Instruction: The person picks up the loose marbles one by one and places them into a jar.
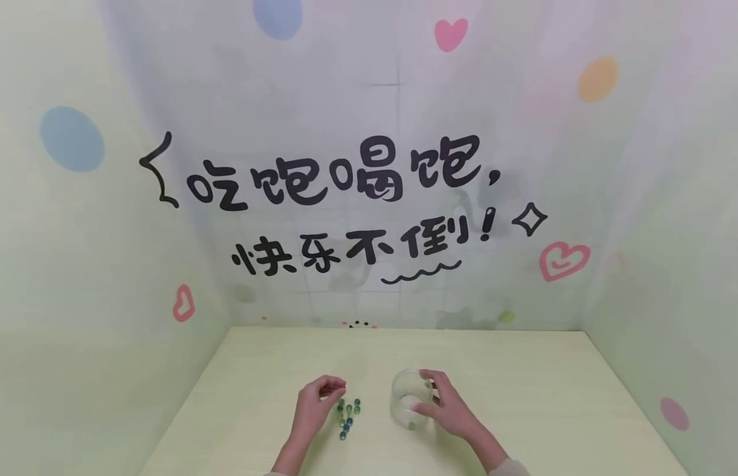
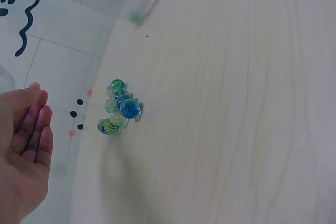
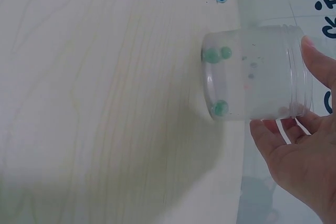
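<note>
My left hand (image 1: 310, 406) hovers beside and slightly over a small cluster of glass marbles (image 1: 348, 422), its thumb and fingertips close together. In the left wrist view no marble shows between these loosely bent fingers (image 2: 39, 142). The marbles (image 2: 130, 108) are clear, with blue, green and yellow swirls. With my right hand (image 1: 449, 406) I hold a clear jar (image 3: 262, 72) near its open, ridged rim, thumb on one side and fingers on the other. A few green marbles (image 3: 220, 107) lie at the jar's bottom.
The pale wood-grain table (image 1: 256, 370) bears the marbles just left of the jar. A patterned backdrop (image 1: 321, 297) with black lettering rises along the table's far edge. Side panels (image 1: 660, 297) stand to the left and right.
</note>
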